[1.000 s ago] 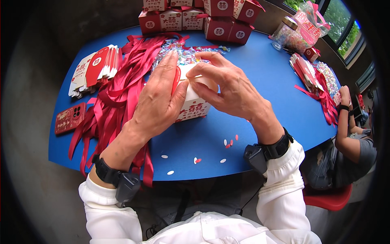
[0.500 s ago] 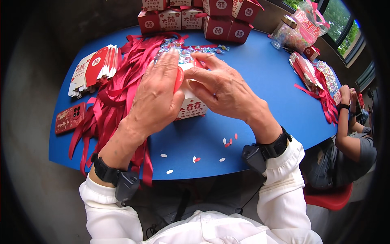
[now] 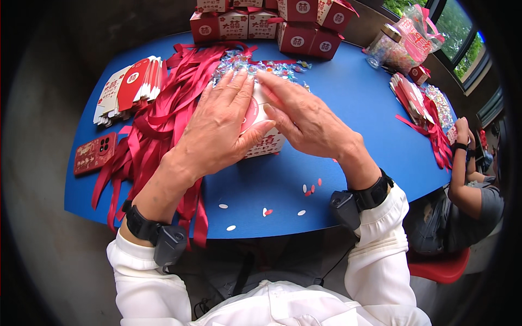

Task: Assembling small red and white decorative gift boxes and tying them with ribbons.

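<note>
A small white gift box (image 3: 268, 145) with red printing stands on the blue table under both my hands. My left hand (image 3: 213, 122) lies over the left part of its top, fingers stretched out and thumb reaching across. Over the right side is my right hand (image 3: 312, 115), its fingers also extended and pointing up toward the left fingertips. Between the hands, white and red top flaps show folded over, with a round red-edged tab (image 3: 251, 114). The box's sides are mostly hidden. Just beyond it lie wrapped candies (image 3: 283, 69) in clear, shiny film.
Red ribbons (image 3: 163, 117) are heaped left of the box, near flat folded boxes (image 3: 133, 87) and a red phone (image 3: 95, 154). Finished boxes (image 3: 304, 41) are stacked behind. Small paper ovals (image 3: 301, 213) lie in front. Another person's arm (image 3: 459, 168) is at the right edge.
My hands have flattened and spread on the box top; the red piece that stood upright beside my left hand now lies down. The right fingers have straightened.
</note>
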The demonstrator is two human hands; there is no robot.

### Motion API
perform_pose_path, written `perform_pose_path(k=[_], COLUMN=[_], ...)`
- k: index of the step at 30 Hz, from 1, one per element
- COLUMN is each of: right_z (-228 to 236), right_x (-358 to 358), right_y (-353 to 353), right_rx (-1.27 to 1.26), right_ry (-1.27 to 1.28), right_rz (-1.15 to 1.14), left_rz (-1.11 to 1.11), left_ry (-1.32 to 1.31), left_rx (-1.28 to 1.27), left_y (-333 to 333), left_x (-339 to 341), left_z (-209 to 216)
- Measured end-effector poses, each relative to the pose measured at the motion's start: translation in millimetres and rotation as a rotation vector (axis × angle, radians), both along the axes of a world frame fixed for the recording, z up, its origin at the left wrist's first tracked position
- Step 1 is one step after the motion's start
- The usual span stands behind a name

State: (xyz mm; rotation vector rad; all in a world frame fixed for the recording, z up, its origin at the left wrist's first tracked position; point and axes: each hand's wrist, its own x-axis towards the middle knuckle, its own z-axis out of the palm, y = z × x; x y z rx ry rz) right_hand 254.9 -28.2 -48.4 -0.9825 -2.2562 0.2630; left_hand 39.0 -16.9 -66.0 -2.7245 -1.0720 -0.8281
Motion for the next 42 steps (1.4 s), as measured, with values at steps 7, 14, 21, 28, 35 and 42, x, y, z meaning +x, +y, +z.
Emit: perform_pose_path(k=[7,14,21,28,35,42], right_z=[-4,0,-4,-6,-7,-6], right_x=[2,-4,-1,6,3,5], right_y=[2,-1,0,11,5,2], right_rx=[0.067,0.047,-0.021,-0.096,-0.102,-0.1], right_ry=[-0.191,-0.176,-0.021,0.098,0.077,0.109], right_rz=[0.062,0.044,0.016,0.1,0.023,0.001], left_rz=[-0.147,-0.147,-0.136,-0.247,-0.263,-0.296], left_ry=[-0.209,-0.139,-0.125,-0.127,-0.126,-0.28], left_rx=[-0.057,-0.009,0.059,-0.021,-0.045,-0.137], left_y=[6,2,1,10,11,10], left_x=[1,-2,2,-4,-2,2], left_z=[-6,-2,3,4,4,1])
